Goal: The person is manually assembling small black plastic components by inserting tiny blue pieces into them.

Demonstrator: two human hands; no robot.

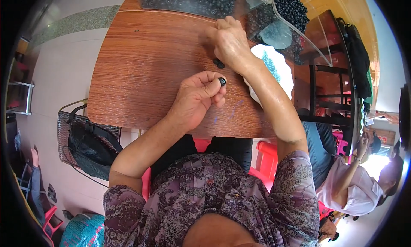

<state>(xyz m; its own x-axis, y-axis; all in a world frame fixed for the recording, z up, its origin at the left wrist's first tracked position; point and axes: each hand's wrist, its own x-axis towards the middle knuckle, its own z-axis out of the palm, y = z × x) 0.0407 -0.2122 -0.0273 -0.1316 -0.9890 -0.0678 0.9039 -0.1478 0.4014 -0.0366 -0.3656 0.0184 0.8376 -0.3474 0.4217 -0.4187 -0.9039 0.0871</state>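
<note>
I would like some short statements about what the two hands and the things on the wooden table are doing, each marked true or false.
1. The left hand pinches a small black ring between its fingertips. True.
2. The right hand rests flat on the white plate. False: it is closed into a loose fist on the wooden table, beside the plate.
3. The white plate holds small teal pieces. True.
4. The clear tray at the far edge is filled with red beads. False: it holds many small black pieces.
5. A few black pieces lie on the table just under the right hand. True.
</note>
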